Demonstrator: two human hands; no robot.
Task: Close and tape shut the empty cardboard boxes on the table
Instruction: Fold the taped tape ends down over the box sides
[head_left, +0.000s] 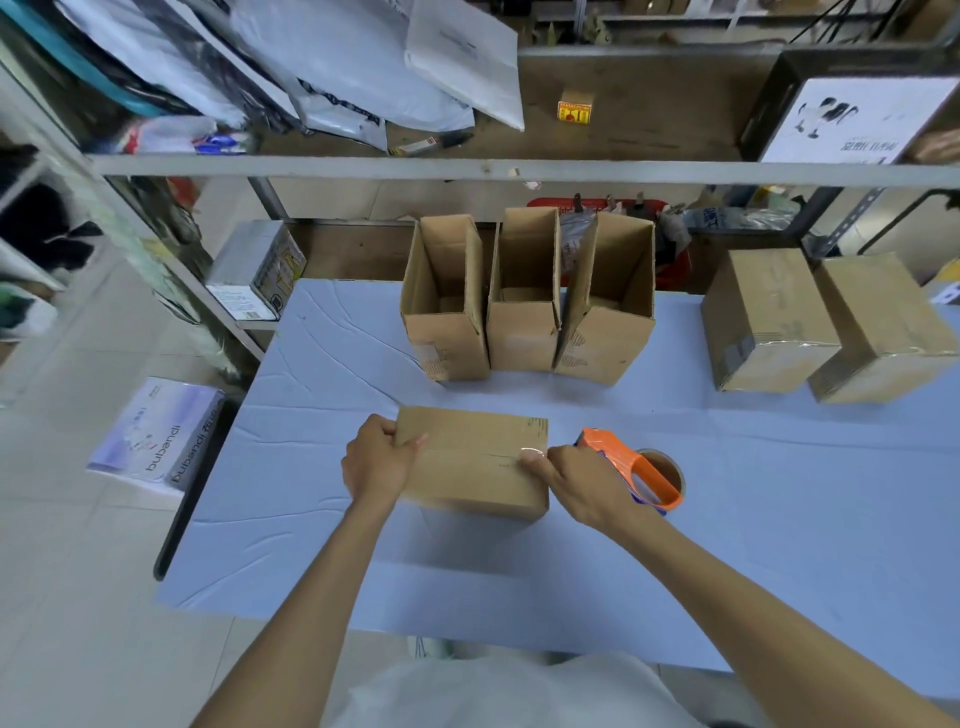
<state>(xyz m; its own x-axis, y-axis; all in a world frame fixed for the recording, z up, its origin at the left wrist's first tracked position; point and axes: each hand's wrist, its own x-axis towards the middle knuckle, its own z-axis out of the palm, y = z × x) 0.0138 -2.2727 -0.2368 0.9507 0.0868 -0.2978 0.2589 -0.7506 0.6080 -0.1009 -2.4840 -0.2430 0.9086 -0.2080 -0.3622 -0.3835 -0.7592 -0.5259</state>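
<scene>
Gripping the closed brown cardboard box (470, 467), left hand (375, 462) curls; right hand (574, 483) clutches orange tape dispenser (636, 470) above blue table (789, 499).

white mailer bags (337, 67) lie on the shelf (519, 169), a small yellow box (574, 111) nearby

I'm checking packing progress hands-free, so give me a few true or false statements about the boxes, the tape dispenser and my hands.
Three open cardboard boxes stand in a row at the table's far side. True.
The orange tape dispenser lies left of the closed cardboard box. False: it lies to the box's right, by the right hand.
The left hand grips the closed cardboard box's left edge. True.
No box is taped yet. False: two taped boxes sit at the far right.
</scene>
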